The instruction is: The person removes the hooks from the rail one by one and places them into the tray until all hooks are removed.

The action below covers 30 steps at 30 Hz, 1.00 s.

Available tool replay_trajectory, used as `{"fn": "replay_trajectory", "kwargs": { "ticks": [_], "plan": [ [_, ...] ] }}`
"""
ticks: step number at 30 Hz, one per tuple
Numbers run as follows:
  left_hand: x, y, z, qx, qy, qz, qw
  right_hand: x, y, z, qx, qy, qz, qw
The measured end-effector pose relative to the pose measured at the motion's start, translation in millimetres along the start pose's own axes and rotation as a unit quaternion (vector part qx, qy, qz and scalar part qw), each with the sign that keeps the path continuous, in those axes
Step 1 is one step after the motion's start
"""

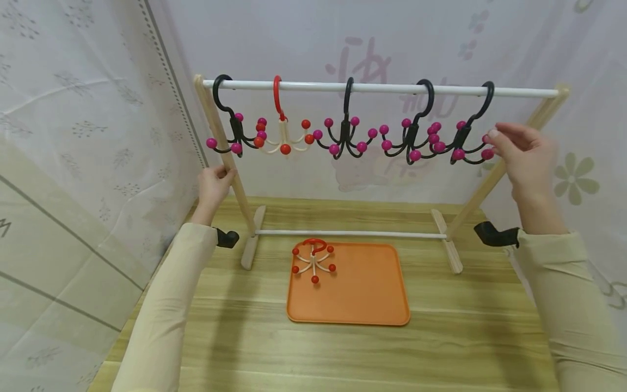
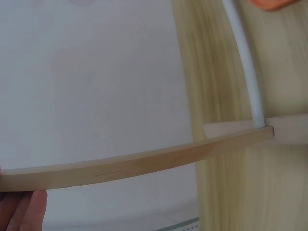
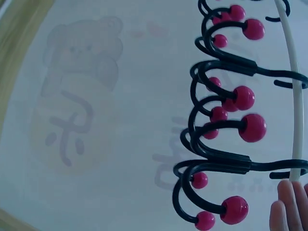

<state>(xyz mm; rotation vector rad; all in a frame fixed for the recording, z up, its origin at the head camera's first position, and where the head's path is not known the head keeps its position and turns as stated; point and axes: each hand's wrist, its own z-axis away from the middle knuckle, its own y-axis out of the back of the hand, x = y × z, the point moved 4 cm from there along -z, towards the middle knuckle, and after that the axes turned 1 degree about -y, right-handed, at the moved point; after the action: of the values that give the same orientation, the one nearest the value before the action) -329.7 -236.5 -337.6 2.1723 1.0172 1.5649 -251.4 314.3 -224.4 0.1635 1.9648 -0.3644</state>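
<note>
On the left side, the left hand point(image 1: 214, 188) grips the rack's wooden post point(image 1: 240, 198); its fingers point(image 2: 33, 211) lie against the post point(image 2: 144, 163) in the left wrist view. The right hand point(image 1: 531, 158) is beside the rightmost black hanger point(image 1: 459, 137), fingertips overlapping one of its pink balls; contact cannot be told. In the right wrist view the right hand's fingers point(image 3: 290, 207) are straight, near the white bar point(image 3: 297, 125). Along the top bar point(image 1: 313, 86) hang several black hangers with pink balls and one red-hooked hanger point(image 1: 283, 133) with red balls, second from left.
Between the rack's feet and the front of the wooden table point(image 1: 455, 337) lies an orange tray point(image 1: 362, 294). Another red-hooked hanger point(image 1: 313, 262) rests at its back left corner. A lower white bar point(image 1: 352, 234) joins the rack's feet. Patterned cloth hangs behind and at the left.
</note>
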Motion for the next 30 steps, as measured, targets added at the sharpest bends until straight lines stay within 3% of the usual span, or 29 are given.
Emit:
{"fn": "replay_trajectory", "kwargs": {
  "ticks": [3, 9, 13, 22, 30],
  "plan": [
    [0.5, 0.0, -0.2, 0.000, 0.000, 0.002, 1.0000, -7.2, 0.8, -9.3, 0.047, -0.012, 0.016, 0.9987],
    [1.3, 0.4, 0.2, -0.003, 0.001, -0.004, 1.0000, -11.4, -7.9, -21.1, 0.085, -0.035, 0.033, 0.9952],
    [1.7, 0.3, 0.9, -0.004, 0.005, -0.002, 1.0000, -12.1, -15.8, -27.0, 0.078, -0.047, 0.054, 0.9944],
    [1.9, -0.3, 0.3, 0.002, 0.001, -0.004, 1.0000, -11.3, -27.8, -36.7, 0.072, -0.095, -0.003, 0.9928],
    [1.5, 0.0, 0.0, -0.001, 0.004, -0.007, 1.0000, -9.7, -28.6, -43.2, 0.074, -0.099, 0.050, 0.9910]
  ]
}}
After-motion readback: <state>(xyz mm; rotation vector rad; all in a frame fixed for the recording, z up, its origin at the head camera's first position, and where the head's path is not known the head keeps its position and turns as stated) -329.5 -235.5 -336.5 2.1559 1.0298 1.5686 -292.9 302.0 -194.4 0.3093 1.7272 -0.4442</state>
